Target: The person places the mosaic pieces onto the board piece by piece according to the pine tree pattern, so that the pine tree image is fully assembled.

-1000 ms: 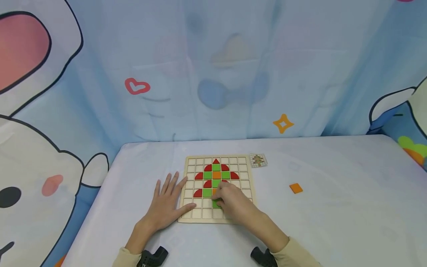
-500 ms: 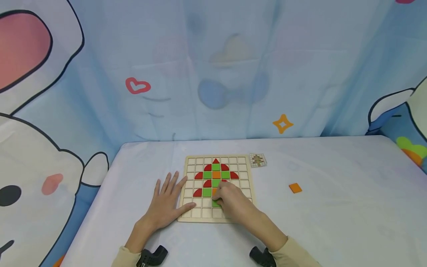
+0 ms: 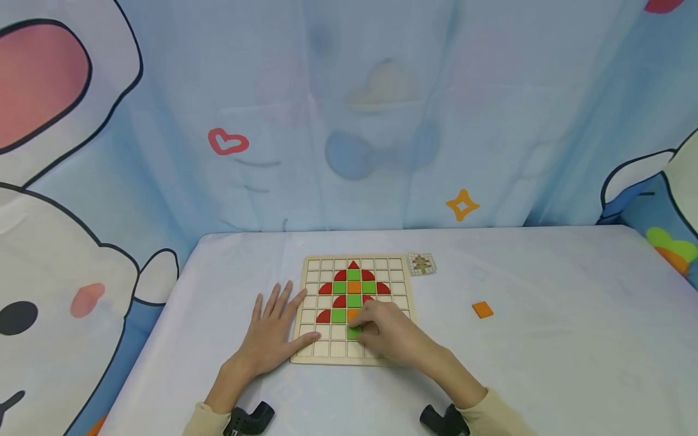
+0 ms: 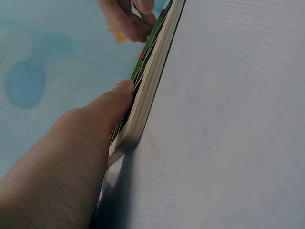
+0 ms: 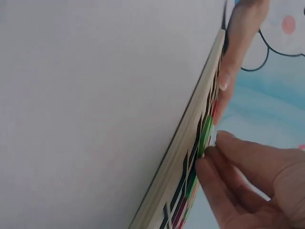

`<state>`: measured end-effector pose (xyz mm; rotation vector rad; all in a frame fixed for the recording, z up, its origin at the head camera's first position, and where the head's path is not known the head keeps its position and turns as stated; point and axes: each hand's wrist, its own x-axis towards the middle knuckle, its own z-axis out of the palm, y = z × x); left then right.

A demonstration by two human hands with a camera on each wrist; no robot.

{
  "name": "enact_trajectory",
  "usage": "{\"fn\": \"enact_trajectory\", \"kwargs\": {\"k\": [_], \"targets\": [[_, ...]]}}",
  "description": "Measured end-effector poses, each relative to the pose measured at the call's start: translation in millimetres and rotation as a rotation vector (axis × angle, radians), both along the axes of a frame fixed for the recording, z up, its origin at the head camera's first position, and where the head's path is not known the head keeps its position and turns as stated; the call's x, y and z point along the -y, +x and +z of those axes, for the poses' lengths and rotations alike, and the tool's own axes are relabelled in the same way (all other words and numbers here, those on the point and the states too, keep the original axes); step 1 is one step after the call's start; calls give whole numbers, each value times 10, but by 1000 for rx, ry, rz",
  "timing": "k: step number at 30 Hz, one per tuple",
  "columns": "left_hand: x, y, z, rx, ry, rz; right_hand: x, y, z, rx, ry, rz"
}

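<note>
A light wooden grid board lies on the white table, with red, green and orange tiles set in a tree shape. My left hand is spread over its left side, the thumb resting on the near left part in the left wrist view. My right hand is bent over the lower middle of the board. Its fingertips are right at a green square tile, just below an orange tile. In the right wrist view the fingertips touch the board's face. The hand hides some right-hand cells.
A loose orange tile lies on the table to the right of the board. A small pattern card sits at the board's upper right corner. A printed blue curtain hangs behind.
My right hand has shifted slightly right and its fingers have loosened, leaving more of the orange tile and the green tile in sight. My left hand stays in place.
</note>
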<state>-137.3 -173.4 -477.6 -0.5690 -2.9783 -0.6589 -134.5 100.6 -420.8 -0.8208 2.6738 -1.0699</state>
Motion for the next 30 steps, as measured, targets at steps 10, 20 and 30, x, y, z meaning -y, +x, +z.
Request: {"fn": "enact_trajectory", "kwargs": {"k": [10, 20, 30], "targets": [[-20, -25, -20, 31, -28, -2, -903, -76, 146, -160, -107, -87], [-1, -10, -29, 49, -25, -5, -1881, -181, 88, -174, 89, -165], [3, 3, -17, 26, -18, -2, -2128, -290, -84, -137, 151, -87]]}}
